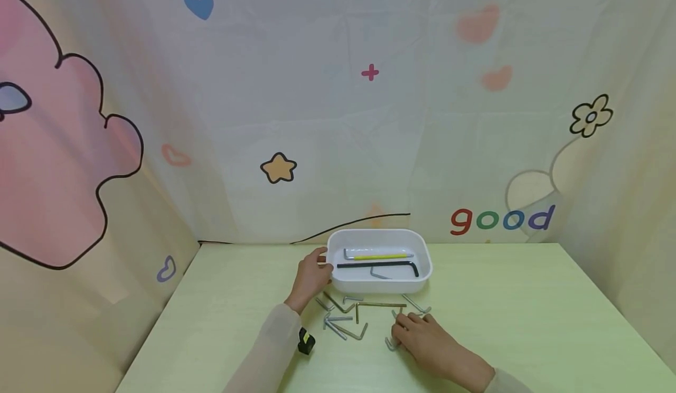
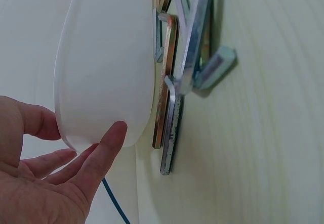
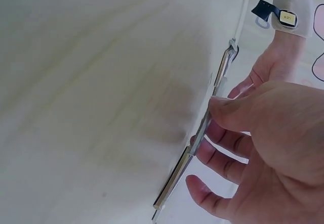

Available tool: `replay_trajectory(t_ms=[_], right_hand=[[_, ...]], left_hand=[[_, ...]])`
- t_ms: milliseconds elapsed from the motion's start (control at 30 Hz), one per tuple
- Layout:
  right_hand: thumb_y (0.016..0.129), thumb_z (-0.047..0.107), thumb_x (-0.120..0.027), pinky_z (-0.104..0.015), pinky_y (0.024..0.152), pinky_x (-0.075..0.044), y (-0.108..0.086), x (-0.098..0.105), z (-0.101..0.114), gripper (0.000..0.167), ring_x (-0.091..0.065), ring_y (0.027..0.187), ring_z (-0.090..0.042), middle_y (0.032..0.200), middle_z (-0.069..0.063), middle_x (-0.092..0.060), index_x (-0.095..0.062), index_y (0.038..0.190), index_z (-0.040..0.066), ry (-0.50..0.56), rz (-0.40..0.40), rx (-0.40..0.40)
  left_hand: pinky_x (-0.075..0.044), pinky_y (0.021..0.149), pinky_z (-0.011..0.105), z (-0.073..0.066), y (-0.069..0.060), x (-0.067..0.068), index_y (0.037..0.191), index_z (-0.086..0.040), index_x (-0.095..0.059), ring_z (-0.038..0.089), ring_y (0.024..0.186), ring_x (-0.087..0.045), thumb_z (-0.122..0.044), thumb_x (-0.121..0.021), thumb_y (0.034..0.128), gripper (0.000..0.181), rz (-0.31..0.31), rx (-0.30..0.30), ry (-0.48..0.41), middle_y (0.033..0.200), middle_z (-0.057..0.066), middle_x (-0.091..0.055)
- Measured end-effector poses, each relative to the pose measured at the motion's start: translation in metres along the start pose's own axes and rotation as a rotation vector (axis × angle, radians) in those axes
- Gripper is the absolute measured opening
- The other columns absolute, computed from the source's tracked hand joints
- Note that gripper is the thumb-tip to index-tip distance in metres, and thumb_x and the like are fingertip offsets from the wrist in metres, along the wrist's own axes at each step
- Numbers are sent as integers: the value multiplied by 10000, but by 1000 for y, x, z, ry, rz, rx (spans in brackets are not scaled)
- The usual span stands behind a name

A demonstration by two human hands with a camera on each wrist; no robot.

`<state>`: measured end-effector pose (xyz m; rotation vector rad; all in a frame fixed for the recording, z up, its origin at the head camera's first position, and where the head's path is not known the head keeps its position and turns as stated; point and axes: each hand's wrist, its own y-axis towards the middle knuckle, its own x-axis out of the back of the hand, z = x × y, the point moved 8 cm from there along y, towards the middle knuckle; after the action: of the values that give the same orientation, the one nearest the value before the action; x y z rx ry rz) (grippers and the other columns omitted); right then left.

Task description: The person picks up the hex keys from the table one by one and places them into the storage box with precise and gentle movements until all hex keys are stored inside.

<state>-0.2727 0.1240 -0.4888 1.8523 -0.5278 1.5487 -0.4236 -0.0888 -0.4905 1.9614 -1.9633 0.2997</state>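
Note:
A white plastic tray (image 1: 380,288) stands toward the back of the table. Its left end is held by my left hand (image 1: 311,275), with digits on both the rim and the outer wall in the left wrist view. Inside lie a yellow-sleeved hex key (image 1: 382,257), a black hex key (image 1: 375,264) and a small silver hex key (image 1: 379,275). My right hand (image 1: 426,341) is low over the table, in front of the tray. In the right wrist view its thumb and fingers pinch a silver hex key (image 3: 202,131) close to the tabletop.
Several silver and brass-coloured hex keys, such as a long brass one (image 1: 382,305), lie in front of the tray. Another silver key (image 1: 417,304) is near its right front corner. A printed curtain (image 1: 338,117) stands behind the table (image 1: 528,299).

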Motion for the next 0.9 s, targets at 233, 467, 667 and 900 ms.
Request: replay_trajectory(t_ms=[233, 467, 667, 900], right_hand=[[969, 229, -561, -332, 713, -425, 5, 9, -3, 74, -474, 871, -125, 993, 68, -515, -524, 910, 205, -20, 34, -57], [967, 243, -560, -277, 692, -361, 9, 19, -5, 110, -464, 862, -104, 942, 98, -479, -492, 884, 222, -40, -6, -67], [966, 246, -567, -289, 715, -376, 13, 26, -8, 120, -479, 879, -96, 913, 111, -454, -480, 884, 232, -32, -26, -79], [967, 245, -574, -273, 709, -345, 19, 38, -10, 119, -464, 862, -93, 892, 117, -440, -482, 895, 228, 0, -31, -99]], left_hand=[[-611, 636, 274, 0, 0, 0, 1401, 2, -493, 333, 1025, -689, -74, -542, 873, 535, 12, 0, -2, 1224, 292, -618], [-611, 646, 271, 3, 1, -1, 1398, -14, -501, 306, 999, -692, -78, -548, 878, 526, 12, 10, -7, 1224, 284, -619], [-612, 643, 275, 3, 0, 0, 1395, -10, -503, 314, 999, -691, -73, -548, 877, 524, 2, 3, -11, 1222, 292, -615], [-612, 641, 275, 3, 0, -1, 1395, 0, -501, 324, 1004, -689, -64, -545, 863, 537, -3, 4, -13, 1217, 296, -616]])
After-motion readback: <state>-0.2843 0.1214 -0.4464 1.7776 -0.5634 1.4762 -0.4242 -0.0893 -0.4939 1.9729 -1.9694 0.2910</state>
